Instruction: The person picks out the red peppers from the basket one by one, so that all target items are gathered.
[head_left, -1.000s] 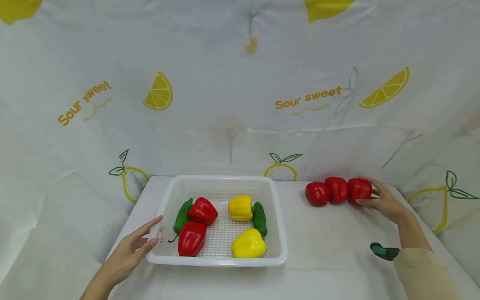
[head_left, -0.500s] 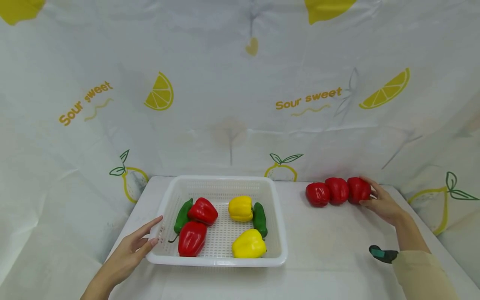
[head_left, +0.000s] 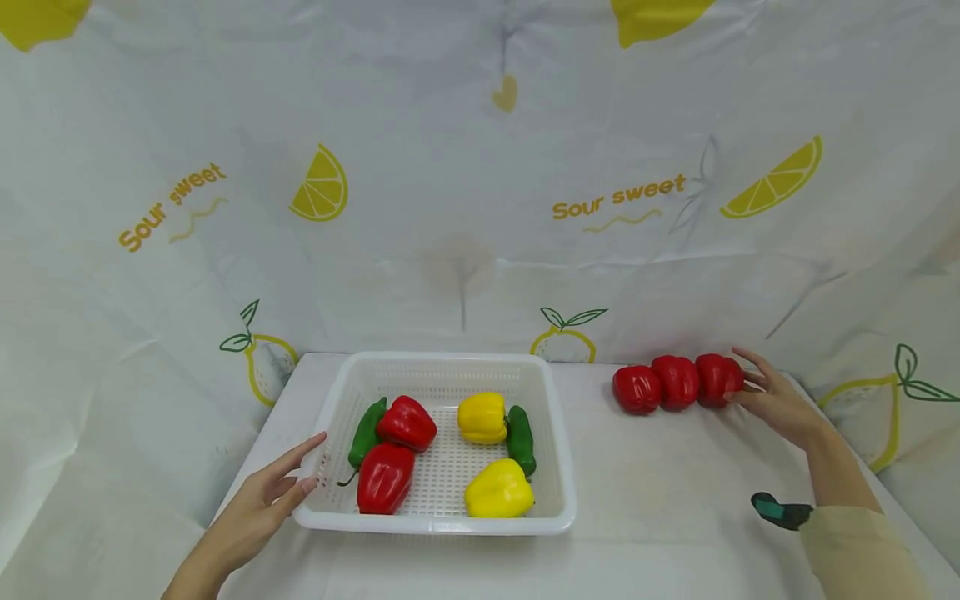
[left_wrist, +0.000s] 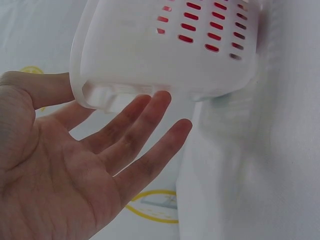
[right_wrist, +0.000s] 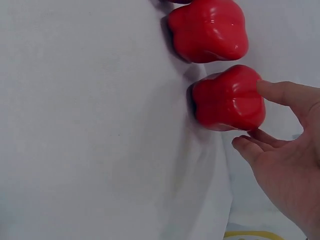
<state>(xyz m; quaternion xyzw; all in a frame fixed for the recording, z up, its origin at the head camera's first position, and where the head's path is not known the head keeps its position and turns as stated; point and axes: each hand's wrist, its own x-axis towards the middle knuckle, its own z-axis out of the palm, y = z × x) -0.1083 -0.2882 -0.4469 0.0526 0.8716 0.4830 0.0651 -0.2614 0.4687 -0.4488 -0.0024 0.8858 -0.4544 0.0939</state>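
Three red bell peppers stand in a row at the table's back right. My right hand (head_left: 780, 408) is at the rightmost bell pepper (head_left: 718, 380), fingers spread. In the right wrist view the thumb tip overlaps this bell pepper (right_wrist: 230, 100), while the other fingertips lie just below it. The middle bell pepper (head_left: 677, 382) and the left bell pepper (head_left: 637, 389) sit beside it. My left hand (head_left: 251, 508) is at the left side of a white plastic basket (head_left: 442, 524). Its fingers are loosely extended by the basket's rim (left_wrist: 77, 65), with the thumb on one side.
Inside the basket lie two red bell peppers (head_left: 386, 478), two yellow bell peppers (head_left: 498, 489) and two green peppers (head_left: 521, 440). A white cloth printed with lemons (head_left: 465, 208) rises behind the table (head_left: 645, 500). A dark strap end (head_left: 780, 510) sticks out at the right sleeve.
My right hand has drawn back slightly to the right, its fingers wider apart around the rightmost bell pepper. The left hand and the basket have stayed put.
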